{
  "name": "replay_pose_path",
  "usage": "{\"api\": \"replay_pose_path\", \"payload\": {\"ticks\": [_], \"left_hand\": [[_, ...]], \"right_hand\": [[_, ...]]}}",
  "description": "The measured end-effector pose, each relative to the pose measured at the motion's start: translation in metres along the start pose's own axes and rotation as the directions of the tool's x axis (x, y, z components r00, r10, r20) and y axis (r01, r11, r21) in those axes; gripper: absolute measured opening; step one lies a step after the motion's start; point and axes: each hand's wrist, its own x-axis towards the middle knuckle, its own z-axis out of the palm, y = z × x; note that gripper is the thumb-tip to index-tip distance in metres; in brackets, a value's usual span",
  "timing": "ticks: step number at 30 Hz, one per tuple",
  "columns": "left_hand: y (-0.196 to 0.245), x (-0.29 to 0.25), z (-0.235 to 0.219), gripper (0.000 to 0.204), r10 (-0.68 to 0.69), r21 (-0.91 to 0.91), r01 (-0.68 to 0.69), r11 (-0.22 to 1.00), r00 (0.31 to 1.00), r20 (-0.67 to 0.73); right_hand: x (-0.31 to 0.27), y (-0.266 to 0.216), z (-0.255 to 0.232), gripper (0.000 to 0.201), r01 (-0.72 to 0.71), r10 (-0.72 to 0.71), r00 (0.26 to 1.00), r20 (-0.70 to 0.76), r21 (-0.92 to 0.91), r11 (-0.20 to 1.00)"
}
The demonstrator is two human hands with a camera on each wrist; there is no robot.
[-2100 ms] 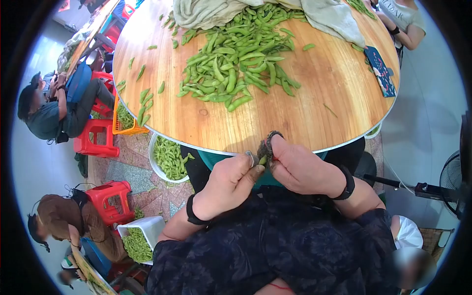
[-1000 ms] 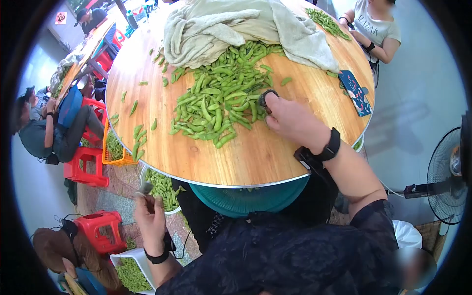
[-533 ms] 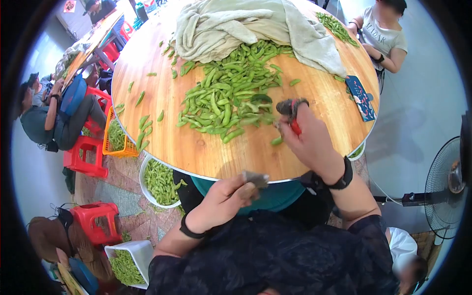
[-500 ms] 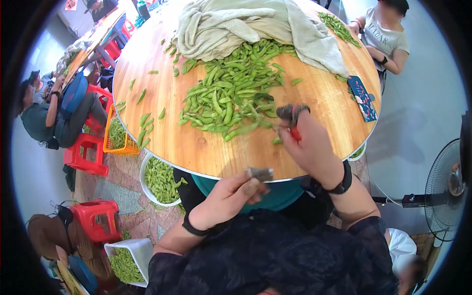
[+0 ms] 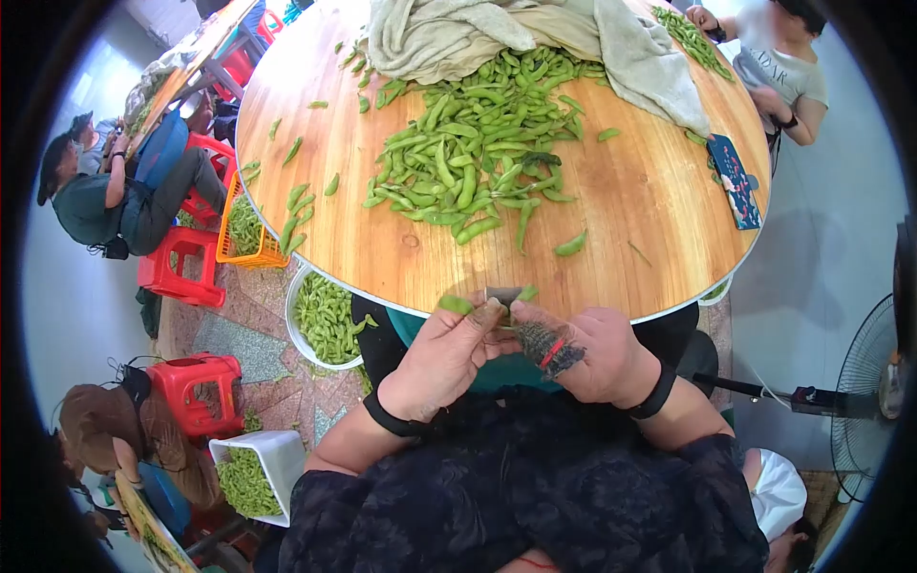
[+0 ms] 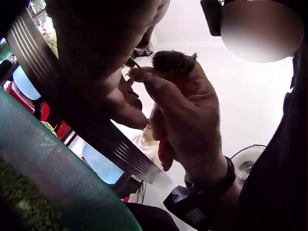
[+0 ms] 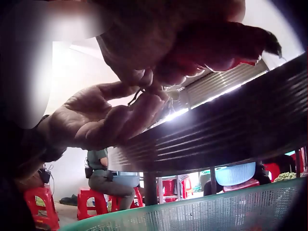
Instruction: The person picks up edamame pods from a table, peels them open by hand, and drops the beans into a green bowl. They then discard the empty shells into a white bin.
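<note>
My left hand (image 5: 444, 353) and right hand (image 5: 607, 358) meet just in front of the table edge, fingertips together. Green soybean pods (image 5: 456, 304) show at their fingertips, one end by the left index finger and another green end beyond the right thumb. Both hands pinch here; the fingers hide how many pods there are. A grey cover (image 5: 503, 294) sits on a left fingertip. Dark wrapping (image 5: 540, 344) with a red band covers a right finger. In the wrist views the joined fingertips are dark, with a thin stem between them. A heap of soybean pods (image 5: 468, 153) lies on the round table (image 5: 334, 239).
A pale cloth (image 5: 449, 38) covers the heap's far side. A blue patterned card (image 5: 734, 181) lies at the right. A teal basket (image 7: 192, 204) is below the table edge. A white basin of pods (image 5: 325, 320) stands on the floor at left, beyond it red stools (image 5: 181, 267). People sit around.
My right hand reached to the heap and came back to the table edge, leaving a pod loose nearer me. The left hand swung out over the white basin and returned to meet it.
</note>
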Motion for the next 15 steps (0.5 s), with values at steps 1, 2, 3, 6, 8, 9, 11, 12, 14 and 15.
{"api": "replay_pose_path", "payload": {"ticks": [1, 2, 3, 6, 8, 9, 11, 12, 14, 15], "left_hand": [[0.001, -0.001, 0.002, 0.032, -0.005, 0.051, 0.007, 0.999, 0.999, -0.035], [0.002, -0.001, 0.005, 0.032, -0.009, 0.052, 0.011, 0.999, 0.999, -0.036], [0.003, -0.001, 0.008, 0.031, -0.001, 0.071, 0.007, 0.997, 0.997, -0.08], [-0.001, 0.0, 0.009, 0.029, 0.024, 0.162, -0.004, 0.987, 0.992, -0.124], [-0.005, 0.0, 0.008, 0.028, 0.034, 0.234, -0.006, 0.972, 0.992, -0.118], [-0.009, -0.001, 0.007, 0.026, 0.052, 0.306, -0.022, 0.952, 0.995, -0.088], [-0.01, -0.002, 0.007, 0.025, 0.064, 0.374, -0.038, 0.927, 0.996, -0.057], [-0.007, -0.002, 0.008, 0.024, 0.049, 0.36, -0.021, 0.933, 0.996, -0.071], [-0.004, -0.005, 0.008, 0.023, 0.037, 0.343, -0.003, 0.939, 0.995, -0.092], [-0.002, -0.007, 0.007, 0.023, -0.014, 0.329, 0.039, 0.944, 0.997, -0.078]], "right_hand": [[-0.001, -0.001, 0.003, 0.02, -0.004, 0.004, 1.0, -0.001, 0.001, 1.0], [-0.001, -0.001, 0.009, 0.02, -0.117, 0.135, 0.987, -0.091, 0.183, 0.976], [-0.002, -0.002, 0.012, 0.021, -0.204, 0.276, 0.949, -0.154, 0.367, 0.908], [-0.001, -0.008, 0.0, 0.026, -0.541, 0.658, 0.752, -0.042, 0.531, 0.652], [0.006, -0.005, 0.005, 0.025, -0.574, 0.673, 0.74, 0.011, 0.531, 0.624], [0.006, -0.002, 0.009, 0.023, -0.554, 0.617, 0.785, 0.045, 0.495, 0.669], [0.005, 0.001, 0.013, 0.022, -0.537, 0.567, 0.816, 0.113, 0.509, 0.672], [0.007, 0.002, 0.009, 0.022, -0.538, 0.568, 0.815, 0.114, 0.51, 0.671], [0.011, 0.002, -0.001, 0.021, -0.528, 0.498, 0.837, 0.228, 0.578, 0.622], [0.011, 0.005, -0.001, 0.021, -0.528, 0.495, 0.837, 0.233, 0.58, 0.62]]}}
